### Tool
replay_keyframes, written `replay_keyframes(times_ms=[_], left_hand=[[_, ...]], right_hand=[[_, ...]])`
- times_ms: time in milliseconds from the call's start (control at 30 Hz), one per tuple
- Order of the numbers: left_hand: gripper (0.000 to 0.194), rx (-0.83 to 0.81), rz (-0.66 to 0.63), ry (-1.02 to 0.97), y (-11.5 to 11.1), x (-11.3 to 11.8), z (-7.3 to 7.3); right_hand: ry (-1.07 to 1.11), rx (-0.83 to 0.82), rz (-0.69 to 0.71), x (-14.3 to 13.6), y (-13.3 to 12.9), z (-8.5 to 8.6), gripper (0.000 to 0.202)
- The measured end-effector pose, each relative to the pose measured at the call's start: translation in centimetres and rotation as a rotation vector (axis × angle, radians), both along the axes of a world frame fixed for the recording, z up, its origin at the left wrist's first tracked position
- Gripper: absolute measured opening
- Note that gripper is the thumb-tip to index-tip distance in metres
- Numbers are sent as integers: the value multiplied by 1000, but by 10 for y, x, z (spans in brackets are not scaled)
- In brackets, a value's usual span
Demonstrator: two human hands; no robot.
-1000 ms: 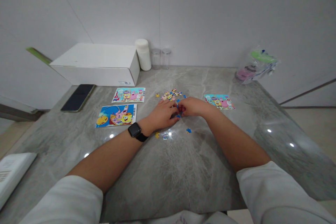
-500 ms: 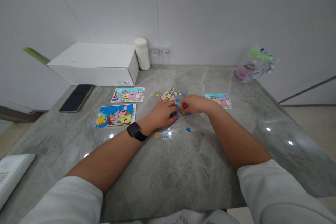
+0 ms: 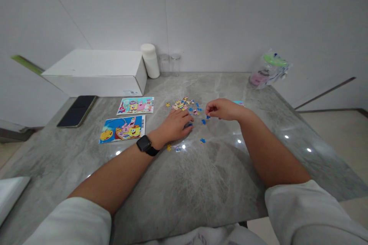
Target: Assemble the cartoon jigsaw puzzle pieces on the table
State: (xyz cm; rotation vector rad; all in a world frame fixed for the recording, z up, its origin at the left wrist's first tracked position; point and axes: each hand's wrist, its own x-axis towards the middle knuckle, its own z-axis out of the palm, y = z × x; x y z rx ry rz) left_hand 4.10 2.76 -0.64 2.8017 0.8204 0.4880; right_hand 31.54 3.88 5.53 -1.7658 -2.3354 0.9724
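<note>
My right hand (image 3: 222, 109) pinches a blue jigsaw piece (image 3: 208, 117) between thumb and fingertips, just right of the loose pile. Palm down, my left hand (image 3: 176, 124) lies at the near edge of the jigsaw pile (image 3: 181, 104), fingers apart and thumb away from them. A blue bit shows near that thumb, partly hidden. Separate blue pieces lie by the right hand and nearer to me, among them one piece (image 3: 202, 141). A yellow piece (image 3: 169, 147) and a pale patterned piece (image 3: 178, 149) lie below my left wrist.
Two cartoon picture cards (image 3: 135, 105) (image 3: 123, 129) lie at left, beside a phone (image 3: 77, 111). Behind stand a white box (image 3: 94, 84), a white bottle (image 3: 150, 61) and two clear jars (image 3: 175, 65). A bagged pink-and-green container (image 3: 266, 72) is at back right. Another card (image 3: 239, 103) is mostly hidden behind my right arm.
My right hand has moved right, away from my left hand, and a blue piece now shows in its fingers. My left hand stays at the pile. The view has shifted slightly.
</note>
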Motion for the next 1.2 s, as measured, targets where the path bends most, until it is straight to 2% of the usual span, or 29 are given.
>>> replay_keyframes(times_ms=[200,367,533,667,867,1033,1200], left_hand=[[28,-16,-86,-31,-7,4,5],[38,-17,-156,-6,-14,10,2],[44,16,-143,57,-20,16,-4],[51,19,-120,91,-22,20,-8],[51,26,-124,85,-22,22,-10],[51,16,-128,82,-22,22,-9],[50,12,-144,69,-25,21,-6]], right_hand=[[134,-7,-106,-3,-26,-47,14],[172,122,-136,-3,-38,-67,13],[158,205,-94,-6,-39,-68,19],[108,230,-60,-7,-40,-62,20],[-48,318,32,-3,-42,-52,24],[-61,411,124,-3,-40,-56,34],[-72,422,153,-3,-37,-61,31]])
